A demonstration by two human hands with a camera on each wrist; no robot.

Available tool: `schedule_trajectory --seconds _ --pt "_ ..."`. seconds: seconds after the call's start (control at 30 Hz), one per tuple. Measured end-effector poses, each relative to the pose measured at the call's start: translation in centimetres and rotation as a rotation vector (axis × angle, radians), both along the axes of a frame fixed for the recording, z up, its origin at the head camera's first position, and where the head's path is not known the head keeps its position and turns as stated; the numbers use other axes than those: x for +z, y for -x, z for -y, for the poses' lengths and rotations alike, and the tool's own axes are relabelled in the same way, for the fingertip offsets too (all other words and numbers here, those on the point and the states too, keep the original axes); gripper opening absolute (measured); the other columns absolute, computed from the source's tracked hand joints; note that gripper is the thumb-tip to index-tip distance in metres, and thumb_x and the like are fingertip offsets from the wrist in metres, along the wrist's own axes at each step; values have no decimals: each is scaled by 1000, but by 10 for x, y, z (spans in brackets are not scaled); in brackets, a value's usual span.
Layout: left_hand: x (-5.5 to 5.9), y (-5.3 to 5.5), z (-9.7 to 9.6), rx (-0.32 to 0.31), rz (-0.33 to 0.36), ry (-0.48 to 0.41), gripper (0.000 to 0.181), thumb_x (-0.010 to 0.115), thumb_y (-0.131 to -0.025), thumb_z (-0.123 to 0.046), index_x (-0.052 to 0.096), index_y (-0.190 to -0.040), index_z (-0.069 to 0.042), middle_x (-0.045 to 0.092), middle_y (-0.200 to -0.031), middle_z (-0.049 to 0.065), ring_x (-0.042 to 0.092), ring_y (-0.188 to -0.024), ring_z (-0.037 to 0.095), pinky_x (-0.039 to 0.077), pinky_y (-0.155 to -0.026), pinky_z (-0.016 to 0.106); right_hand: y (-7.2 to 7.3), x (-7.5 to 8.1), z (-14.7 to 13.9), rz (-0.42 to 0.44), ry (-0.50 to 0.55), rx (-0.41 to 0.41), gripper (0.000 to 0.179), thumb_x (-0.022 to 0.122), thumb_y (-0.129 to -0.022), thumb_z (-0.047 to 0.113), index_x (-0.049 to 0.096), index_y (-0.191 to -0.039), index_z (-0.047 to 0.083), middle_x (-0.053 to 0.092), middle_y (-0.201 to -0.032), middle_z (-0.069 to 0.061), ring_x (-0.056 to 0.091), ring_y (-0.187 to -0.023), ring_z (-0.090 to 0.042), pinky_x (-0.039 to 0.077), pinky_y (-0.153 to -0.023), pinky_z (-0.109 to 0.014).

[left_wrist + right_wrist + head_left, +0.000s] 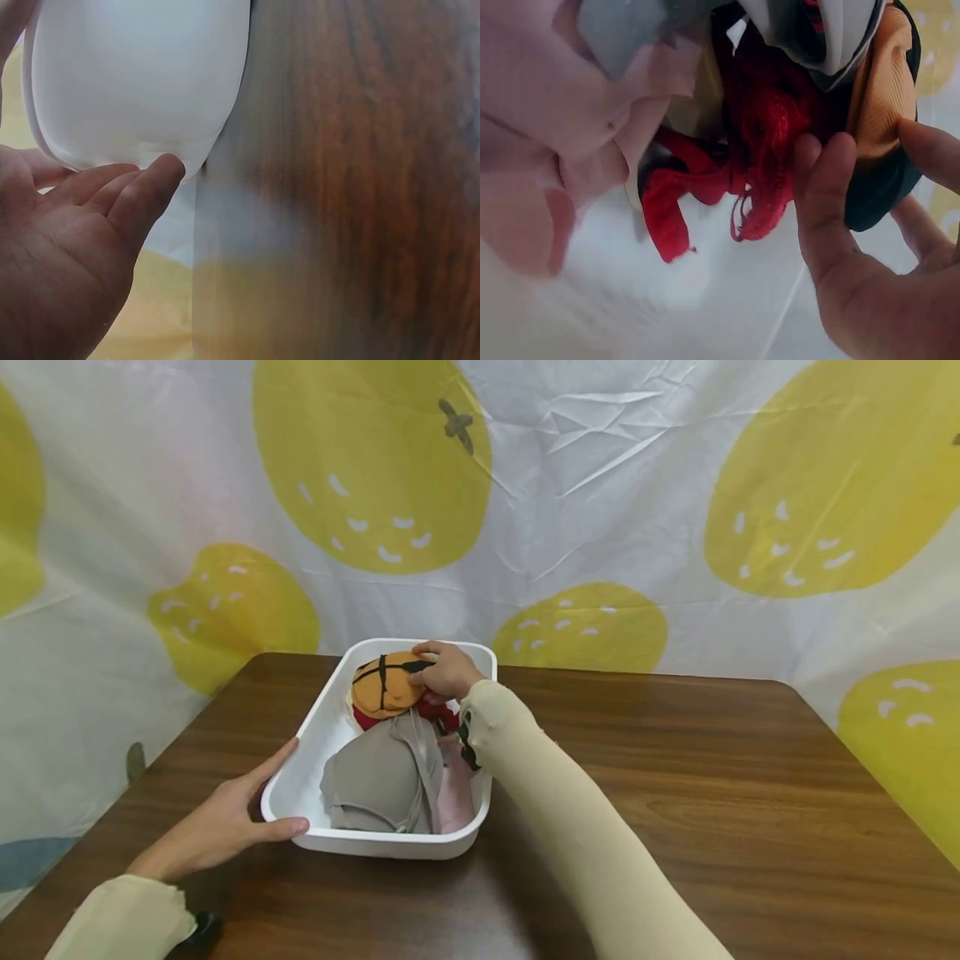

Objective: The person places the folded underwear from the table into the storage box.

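Note:
A white plastic tub (375,845) holds several pieces of clothing. My left hand (217,822) grips its near left corner, thumb against the front and fingers along the left side; in the left wrist view those fingers press the outer wall. Inside the tub's far end, my right hand (452,670) pinches the edge of an orange bra (378,687) with black straps. The right wrist view shows the thumb on one side of this bra and fingers on the other. A grey bra (378,772) lies nearer, with a red lacy garment (769,150) beside it.
Pink fabric (453,789) lies along the tub's right side. The tub stands on a brown wooden table (660,793), left of its middle. Behind the table hangs a white curtain (592,518) printed with yellow fruit.

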State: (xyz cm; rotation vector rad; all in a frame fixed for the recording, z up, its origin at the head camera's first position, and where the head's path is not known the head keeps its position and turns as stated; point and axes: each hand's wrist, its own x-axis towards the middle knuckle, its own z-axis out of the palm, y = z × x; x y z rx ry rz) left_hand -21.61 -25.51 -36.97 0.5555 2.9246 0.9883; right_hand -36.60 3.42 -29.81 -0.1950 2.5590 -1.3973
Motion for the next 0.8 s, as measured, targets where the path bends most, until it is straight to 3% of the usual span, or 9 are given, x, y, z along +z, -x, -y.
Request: schedule_trajectory --seconds 0.2,0.33,0.43,0.57,0.8 --pt "2 1 0 -4 -5 -14 106 81 -82 -37 15 -162 -16 41 -152 34 48 -134 50 39 -105 67 1 9 3 -61 -172 32 52 67 -96 15 54 -145 24 54 -148 -15 70 -91 -22 56 -69 -24" --pt "0 2 -2 -3 11 -1 107 81 -82 -39 15 -163 -17 41 -153 34 48 -134 51 40 -104 68 -1 9 3 -115 -280 34 51 69 -94 19 57 -143 26 55 -148 -13 61 -120 -27 52 -88 -32" --pt "-1 3 -3 -6 5 0 107 81 -81 -39 15 -163 -18 41 -152 34 47 -134 52 40 -104 68 -2 8 2 -136 -298 20 51 70 -93 19 59 -142 25 53 -150 -12 54 -128 -29 50 -100 -37" --pt "-1 5 -3 -13 -8 1 107 82 -81 -39 16 -163 -17 43 -151 35 49 -133 50 40 -104 67 -3 11 -1 -140 -310 22 52 72 -92 19 59 -142 25 53 -150 -12 56 -123 -29 52 -92 -36" --pt "0 6 -2 -9 -3 9 108 82 -81 -39 15 -163 -15 41 -151 35 49 -133 51 40 -104 68 -5 30 -17 -114 -276 91 50 64 -98 21 53 -147 20 54 -148 -14 62 -90 -23 56 -84 -35"
